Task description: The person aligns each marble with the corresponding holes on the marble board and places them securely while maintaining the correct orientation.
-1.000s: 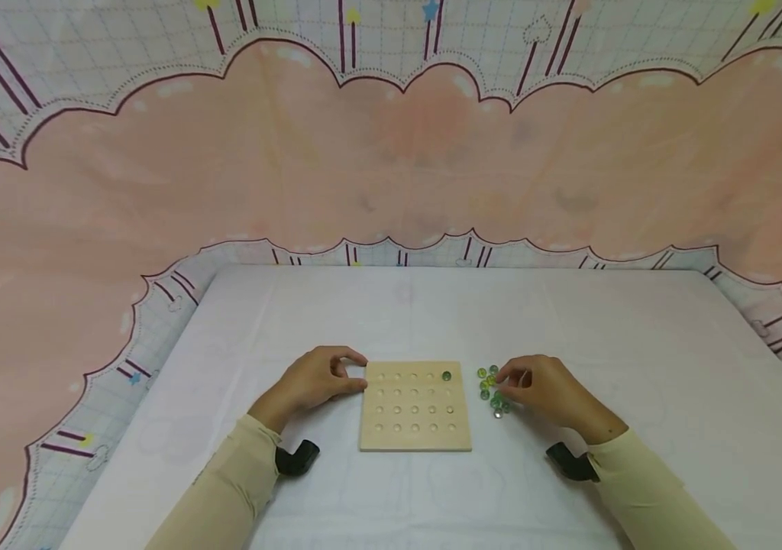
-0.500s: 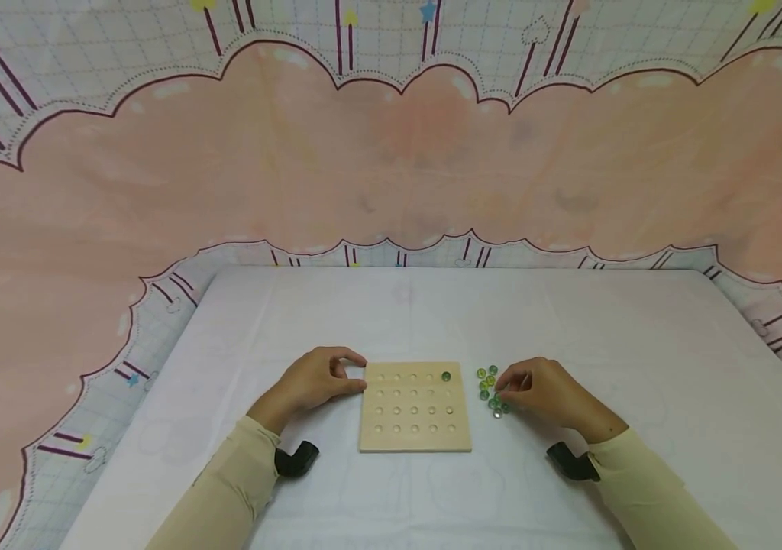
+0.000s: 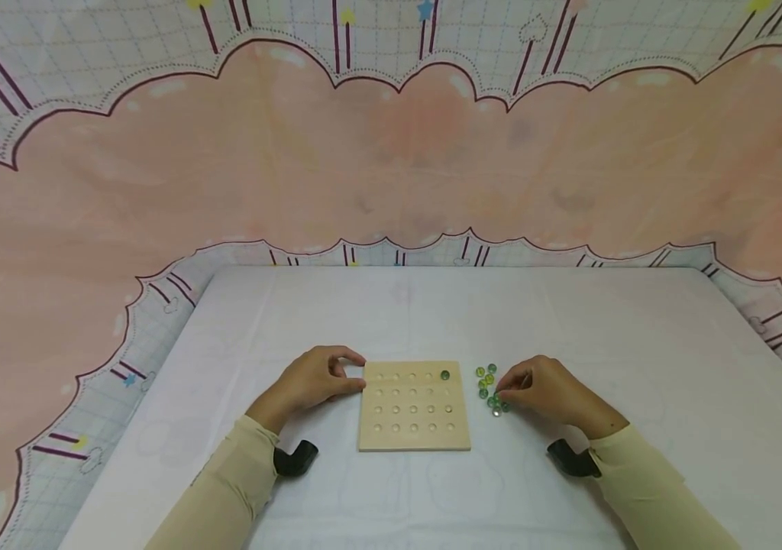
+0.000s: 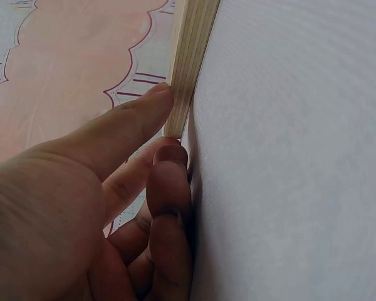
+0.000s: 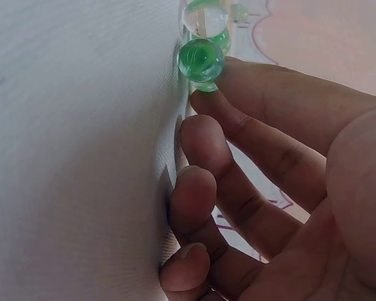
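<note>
My left hand (image 3: pixel 315 378) is at the left side of a square wooden board (image 3: pixel 414 420) with rows of round hollows. Its thumb and forefinger tips touch the board's edge (image 4: pixel 187 69) near the far-left corner. One dark green marble (image 3: pixel 445 375) sits in the far-right hollow, and a clear marble (image 3: pixel 449 409) lies in another near the right side. To the right of the board my right hand (image 3: pixel 538 391) pinches a green marble (image 5: pixel 205 87) between thumb and forefinger, mostly hidden behind another green marble (image 5: pixel 201 60).
Several loose yellow-green marbles (image 3: pixel 485 383) lie between the board and my right hand. One clear marble (image 3: pixel 497 411) is at the near end of that cluster. A white cloth (image 3: pixel 295 305) covers the table, with a patterned curtain (image 3: pixel 391 168) behind.
My right forefinger has drawn back a little from the yellow marbles toward the thumb, at the green ones. The left hand and the board have stayed in place.
</note>
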Action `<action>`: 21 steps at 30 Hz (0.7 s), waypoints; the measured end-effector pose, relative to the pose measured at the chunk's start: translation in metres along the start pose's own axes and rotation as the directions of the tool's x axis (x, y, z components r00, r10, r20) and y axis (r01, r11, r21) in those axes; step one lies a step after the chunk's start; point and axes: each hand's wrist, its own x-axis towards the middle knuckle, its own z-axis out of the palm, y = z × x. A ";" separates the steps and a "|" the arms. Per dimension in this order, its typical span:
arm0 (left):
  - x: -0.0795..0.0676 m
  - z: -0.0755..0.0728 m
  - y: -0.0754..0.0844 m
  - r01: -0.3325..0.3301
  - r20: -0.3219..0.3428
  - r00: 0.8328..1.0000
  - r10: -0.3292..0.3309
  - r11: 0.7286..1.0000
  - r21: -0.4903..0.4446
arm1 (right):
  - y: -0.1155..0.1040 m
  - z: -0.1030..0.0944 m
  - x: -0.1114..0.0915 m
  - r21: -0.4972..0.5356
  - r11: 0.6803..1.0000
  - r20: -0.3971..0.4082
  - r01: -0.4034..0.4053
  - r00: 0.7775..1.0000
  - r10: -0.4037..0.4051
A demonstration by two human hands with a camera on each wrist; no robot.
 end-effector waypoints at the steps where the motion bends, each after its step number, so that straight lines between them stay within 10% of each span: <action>1: 0.000 0.000 0.000 -0.001 0.000 1.000 0.001 1.000 0.000 | 0.000 0.000 0.000 0.002 1.000 0.000 0.004 1.000 -0.004; 21: -0.001 0.000 0.000 -0.014 0.002 1.000 0.014 1.000 -0.015 | -0.002 -0.001 -0.002 -0.043 0.999 -0.025 0.031 0.999 -0.032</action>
